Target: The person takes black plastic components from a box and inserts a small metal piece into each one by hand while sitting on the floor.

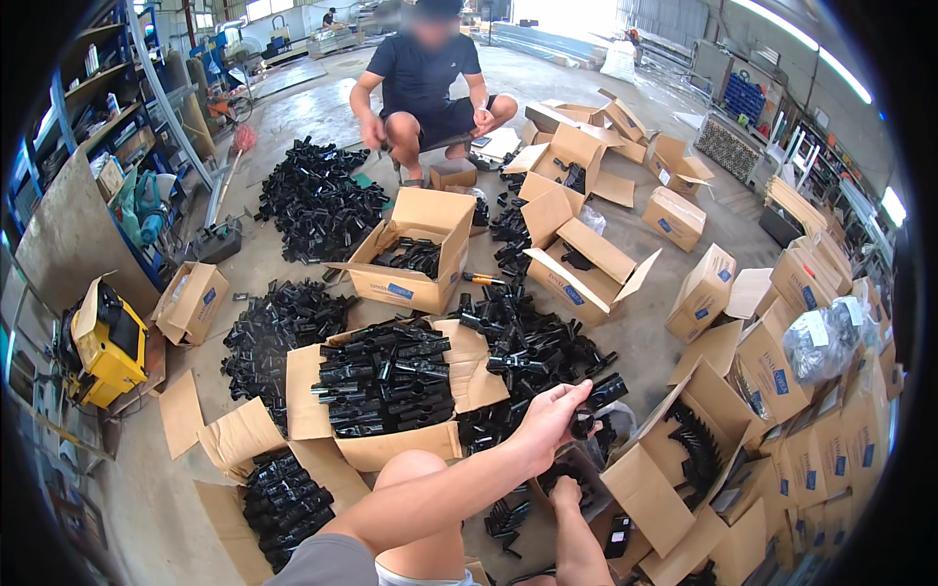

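My left hand (553, 422) stretches across to the right, its fingers closed round a black tubular pipe fitting (608, 390). Lower down, my right hand (565, 494) reaches into a small carton of black pieces (578, 477). Its fingers look curled, but what they grip is hidden. Left of my hands, an open cardboard box (399, 445) is packed with rows of black fittings (386, 376). Behind my left hand a loose pile of the same fittings (532, 342) spreads on the floor. To the right stands an open carton (653, 496) with small black parts inside (696, 449).
A co-worker (425, 88) squats opposite, beside a heap of black fittings (318, 200). An open box (401, 288) stands between us. Stacked cartons (821, 459) line the right side. At left are a yellow machine (107, 352) and shelving (98, 88). A phone-like black device (618, 536) lies near my right forearm.
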The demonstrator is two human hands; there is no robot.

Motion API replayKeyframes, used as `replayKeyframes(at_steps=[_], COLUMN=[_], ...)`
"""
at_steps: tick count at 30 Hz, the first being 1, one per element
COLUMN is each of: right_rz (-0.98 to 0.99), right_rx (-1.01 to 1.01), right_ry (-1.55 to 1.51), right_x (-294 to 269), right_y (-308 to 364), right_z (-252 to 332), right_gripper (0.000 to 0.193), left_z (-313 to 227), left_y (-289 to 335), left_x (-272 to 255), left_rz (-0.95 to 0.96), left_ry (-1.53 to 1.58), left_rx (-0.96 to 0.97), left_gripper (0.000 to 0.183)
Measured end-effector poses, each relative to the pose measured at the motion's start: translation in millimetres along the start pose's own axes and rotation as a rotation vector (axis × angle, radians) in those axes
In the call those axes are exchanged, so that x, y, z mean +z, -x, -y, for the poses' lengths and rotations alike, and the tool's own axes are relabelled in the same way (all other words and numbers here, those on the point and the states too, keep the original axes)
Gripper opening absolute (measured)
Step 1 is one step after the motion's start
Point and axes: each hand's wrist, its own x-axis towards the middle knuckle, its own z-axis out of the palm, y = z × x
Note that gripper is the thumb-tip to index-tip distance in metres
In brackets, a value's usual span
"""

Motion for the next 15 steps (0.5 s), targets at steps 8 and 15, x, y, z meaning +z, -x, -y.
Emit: replayKeyframes(at_steps=[8,15], right_rz=[0.078,0.031], right_rx=[-0.104,-0.057], right_ry=[0.069,0.038], right_x=[-6.0,-2.4], right_y=[0.3,4.5], right_z=[-6.3,-15.6], right_gripper=[0.024,0.026], left_z=[0.4,-2.1], left_y=[1.9,3.7], left_x=[0.2,2.0], left_rz=[-0.003,-0.005], left_ry=[-0.014,-0.004], left_rx=[0.007,0.025], left_gripper=[0.029,0.026])
